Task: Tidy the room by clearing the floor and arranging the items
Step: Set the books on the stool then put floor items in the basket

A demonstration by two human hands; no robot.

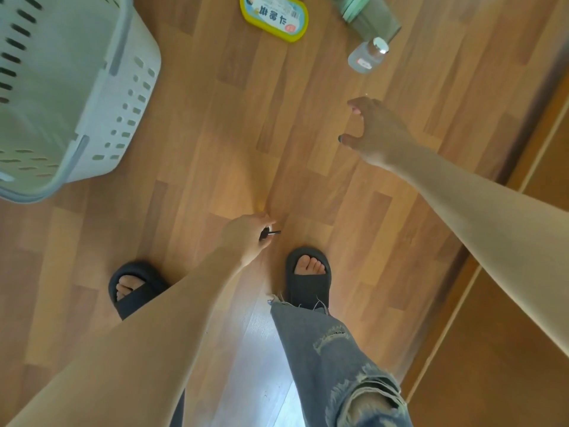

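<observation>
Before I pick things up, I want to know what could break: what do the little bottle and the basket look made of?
The small bottle looks like clear glass with a shiny silver cap, though clear plastic is possible. The laundry basket looks like matte pale plastic, moulded with rows of slots and holes.

Yellow-rimmed packet (274, 16), black slippers (308, 277)

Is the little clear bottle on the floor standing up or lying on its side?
Tipped over: the small clear bottle lies on the wooden floor, its silver cap pointing sideways.
</observation>
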